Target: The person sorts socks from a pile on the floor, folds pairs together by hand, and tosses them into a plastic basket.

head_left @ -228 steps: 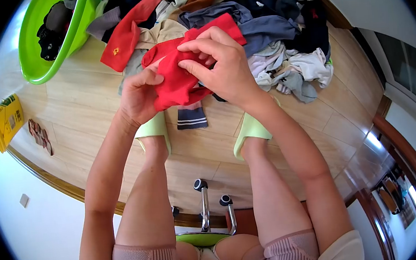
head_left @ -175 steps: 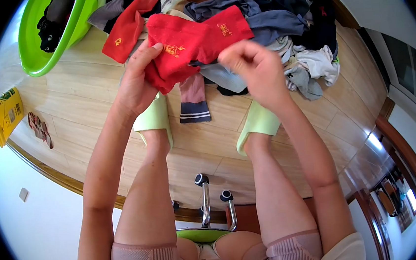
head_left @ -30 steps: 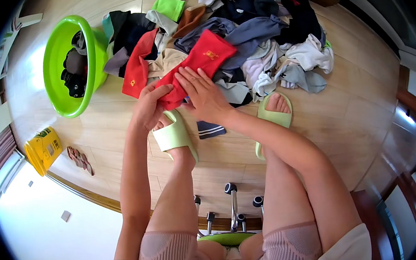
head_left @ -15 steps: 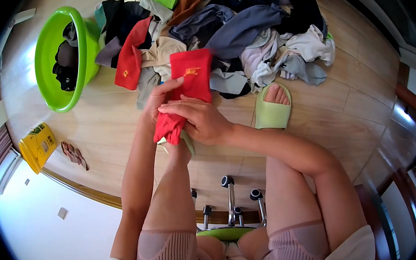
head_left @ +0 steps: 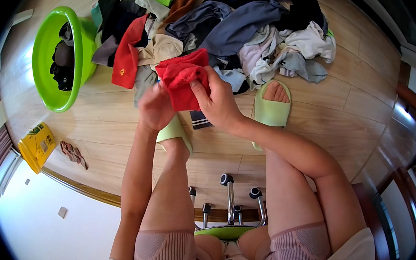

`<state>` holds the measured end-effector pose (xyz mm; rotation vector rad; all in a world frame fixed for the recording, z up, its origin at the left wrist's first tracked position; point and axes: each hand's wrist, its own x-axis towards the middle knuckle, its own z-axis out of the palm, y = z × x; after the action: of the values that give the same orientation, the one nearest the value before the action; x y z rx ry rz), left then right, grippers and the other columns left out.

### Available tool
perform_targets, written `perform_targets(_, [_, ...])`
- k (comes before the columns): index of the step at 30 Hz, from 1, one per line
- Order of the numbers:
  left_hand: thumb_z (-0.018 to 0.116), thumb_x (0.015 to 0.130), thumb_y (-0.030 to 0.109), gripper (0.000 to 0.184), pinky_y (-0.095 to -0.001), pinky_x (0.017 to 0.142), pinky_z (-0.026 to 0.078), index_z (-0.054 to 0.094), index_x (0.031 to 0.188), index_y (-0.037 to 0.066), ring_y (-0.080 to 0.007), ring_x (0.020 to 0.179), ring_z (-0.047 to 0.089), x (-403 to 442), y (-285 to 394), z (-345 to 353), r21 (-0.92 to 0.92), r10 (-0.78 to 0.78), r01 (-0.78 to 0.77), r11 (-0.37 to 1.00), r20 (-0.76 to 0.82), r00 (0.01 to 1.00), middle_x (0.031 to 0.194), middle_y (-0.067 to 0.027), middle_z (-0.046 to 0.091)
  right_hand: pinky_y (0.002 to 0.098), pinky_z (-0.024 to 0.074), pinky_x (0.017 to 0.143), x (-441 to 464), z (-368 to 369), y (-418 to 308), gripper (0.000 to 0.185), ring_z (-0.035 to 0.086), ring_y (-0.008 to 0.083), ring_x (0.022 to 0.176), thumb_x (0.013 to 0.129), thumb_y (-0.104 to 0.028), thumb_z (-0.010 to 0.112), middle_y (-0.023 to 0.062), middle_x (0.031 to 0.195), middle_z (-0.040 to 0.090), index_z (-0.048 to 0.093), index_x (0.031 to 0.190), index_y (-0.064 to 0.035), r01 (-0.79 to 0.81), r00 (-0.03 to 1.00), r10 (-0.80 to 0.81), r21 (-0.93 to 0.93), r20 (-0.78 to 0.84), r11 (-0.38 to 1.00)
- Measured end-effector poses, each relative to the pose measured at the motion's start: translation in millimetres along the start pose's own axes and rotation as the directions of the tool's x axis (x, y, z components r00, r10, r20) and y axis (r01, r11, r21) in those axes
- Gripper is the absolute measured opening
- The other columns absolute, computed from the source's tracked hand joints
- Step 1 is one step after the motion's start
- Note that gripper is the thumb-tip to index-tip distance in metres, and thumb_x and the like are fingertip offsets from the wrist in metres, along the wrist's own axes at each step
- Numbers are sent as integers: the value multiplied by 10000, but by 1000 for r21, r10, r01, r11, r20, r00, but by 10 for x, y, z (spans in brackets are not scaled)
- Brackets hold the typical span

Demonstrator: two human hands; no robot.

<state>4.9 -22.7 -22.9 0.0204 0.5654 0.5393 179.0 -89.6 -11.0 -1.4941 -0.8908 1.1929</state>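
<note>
A red sock (head_left: 182,82), folded over on itself into a short bundle, is held up in front of the pile. My right hand (head_left: 220,101) grips its right side, thumb pressed on the front and the other fingers behind. My left hand (head_left: 154,109) is at the sock's left edge, its fingers smeared by motion, so I cannot tell how they are closed. Another red sock (head_left: 129,55) with a small gold emblem lies flat on the pile, just beyond my left hand.
A heap of mixed socks (head_left: 238,28) spreads over the wooden floor. At the left, a green basin (head_left: 79,57) holds dark socks. Nearer me are a yellow container (head_left: 38,145), a brown patterned item (head_left: 73,155), my green slippers (head_left: 271,109) and chair casters (head_left: 226,179).
The red sock has gone from hanging long to a folded bundle. My right hand has moved up to its right side, and my left hand has shifted slightly left.
</note>
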Motion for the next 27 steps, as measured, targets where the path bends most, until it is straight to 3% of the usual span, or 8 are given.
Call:
perform_targets(3, [608,941,65,462,-407,1077,446,479,1383,30,-228,1264,541,-5,-36,142,418,77,-74,906,11,997,1337,-111,587,450,498,636,-12,-7,46,220,662,427,765,966,-194,601,227,807,654,522,1086,-28,15,1000,-14,-48,8,999])
perform_targets(6, [634,935,29,461,-368,1039,481,490,1373,31,-198,1218,576,2,-101,49,511,150,-46,858,-163,975,1316,-90,602,417,505,650,-6,-39,7,313,664,378,762,891,-188,688,182,819,656,524,1109,-36,45,999,-46,-124,1,991])
perform_targets(11, [624,950,30,428,-338,1005,507,504,1361,25,-180,1158,615,-65,-22,-33,495,135,-78,865,-81,988,1277,-76,626,308,500,770,104,-123,-21,577,641,196,908,800,-138,791,65,981,649,508,1295,-51,109,970,-166,-294,-178,950])
perform_targets(12, [627,951,35,426,-338,1004,507,507,1360,24,-180,1153,618,-82,0,-24,504,118,-68,861,-68,991,1270,-76,630,301,491,861,141,-158,42,582,617,162,1013,789,-104,780,58,1070,655,529,1309,-36,45,987,-77,-222,-139,974])
perform_targets(15, [636,931,43,495,-374,1032,498,459,1392,-4,-216,1190,606,-68,24,108,583,102,-36,812,-81,991,1316,-125,595,298,516,769,294,-305,62,439,638,171,912,755,-85,743,77,941,670,616,1166,4,-189,951,114,246,288,951])
perform_targets(16, [620,940,35,474,-363,1017,504,468,1388,6,-208,1181,611,-57,15,152,576,114,-46,816,-82,990,1306,-113,603,274,513,794,269,-306,-27,326,645,140,921,742,-11,689,72,981,688,675,1068,-2,-270,934,192,246,302,931])
perform_targets(22, [533,1012,231,405,-404,989,521,495,1361,28,-240,1150,628,-28,-76,87,275,95,-11,962,-295,951,1273,-117,615,297,502,778,252,-189,107,253,655,165,863,726,48,661,43,954,712,685,953,-59,82,989,-100,153,110,985])
perform_targets(27, [502,1017,349,448,-467,1016,497,512,1335,34,-289,1169,615,-64,-192,209,-106,-60,21,994,-379,923,1280,-155,610,349,480,791,289,-212,124,229,618,262,859,680,47,687,44,983,727,660,876,-70,409,912,-401,-200,82,890])
